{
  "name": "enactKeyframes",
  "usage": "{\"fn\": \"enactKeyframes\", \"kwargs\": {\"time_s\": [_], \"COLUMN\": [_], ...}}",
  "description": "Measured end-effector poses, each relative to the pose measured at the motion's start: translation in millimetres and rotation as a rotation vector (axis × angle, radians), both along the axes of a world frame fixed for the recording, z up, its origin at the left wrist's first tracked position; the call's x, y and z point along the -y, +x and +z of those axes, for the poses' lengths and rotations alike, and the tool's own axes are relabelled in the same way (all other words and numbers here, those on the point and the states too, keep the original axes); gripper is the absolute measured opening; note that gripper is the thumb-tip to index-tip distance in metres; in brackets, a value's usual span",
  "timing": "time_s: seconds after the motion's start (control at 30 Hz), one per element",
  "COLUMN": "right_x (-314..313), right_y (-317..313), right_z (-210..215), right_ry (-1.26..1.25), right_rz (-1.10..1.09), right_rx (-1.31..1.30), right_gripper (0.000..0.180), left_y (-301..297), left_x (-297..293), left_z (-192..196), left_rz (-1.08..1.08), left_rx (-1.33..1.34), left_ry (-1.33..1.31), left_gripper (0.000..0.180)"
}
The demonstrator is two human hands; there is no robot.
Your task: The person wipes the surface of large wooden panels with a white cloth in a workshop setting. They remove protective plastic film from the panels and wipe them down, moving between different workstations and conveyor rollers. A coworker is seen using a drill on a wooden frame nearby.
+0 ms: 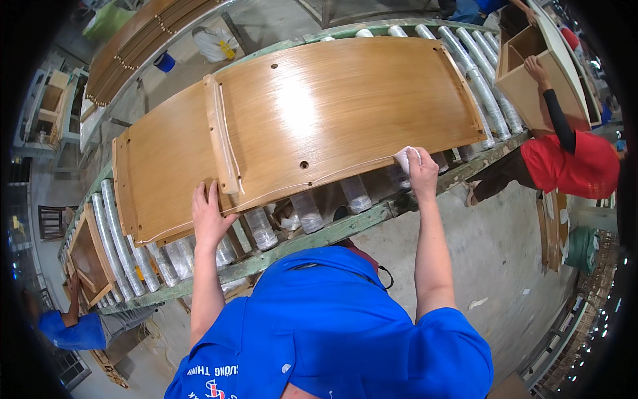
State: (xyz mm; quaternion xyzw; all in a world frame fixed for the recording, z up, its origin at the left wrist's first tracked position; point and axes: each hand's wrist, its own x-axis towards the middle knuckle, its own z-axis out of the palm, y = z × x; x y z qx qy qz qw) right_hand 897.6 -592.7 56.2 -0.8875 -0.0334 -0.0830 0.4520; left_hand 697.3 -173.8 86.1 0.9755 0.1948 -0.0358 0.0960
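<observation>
A large brown wooden panel (345, 93) with a wood grain lies across the rollers in front of me. A wooden cross rail (218, 133) runs over its left part, and thin wooden strips line its two ends. My left hand (211, 218) rests on the near edge beside the foot of the rail, fingers stretched out and holding nothing. At the near right edge, my right hand (423, 171) is closed round a small white object (403, 158), whose exact kind I cannot make out. A thin white line (339, 174) follows the near edge; similar lines run beside the rail.
The roller conveyor (306, 211) has a green frame and plastic-wrapped rollers. At right, a person in red (578, 163) handles a cabinet (548, 73). Another person in blue (76, 329) touches a wooden frame (90, 259) at left. Brown panels (133, 50) and a blue bucket (164, 62) stand beyond.
</observation>
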Motion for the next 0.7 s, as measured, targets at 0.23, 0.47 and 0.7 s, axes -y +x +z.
{"fn": "enactKeyframes", "kwargs": {"time_s": [0.23,0.47,0.7], "right_x": [51,61,93], "right_y": [19,24,39], "right_z": [-1,-9,-12], "right_ry": [0.029,-0.032,0.006], "right_rz": [-0.074,-0.043,-0.127], "right_rx": [0.026,-0.009,0.058], "right_gripper": [0.030,0.029,0.029], "left_y": [12,20,21], "left_x": [11,16,19], "left_z": [8,8,7], "left_rz": [0.041,0.044,0.067], "left_rx": [-0.082,-0.130,-0.134], "left_ry": [-0.013,0.002,-0.031], "left_gripper": [0.094,0.095,0.094]}}
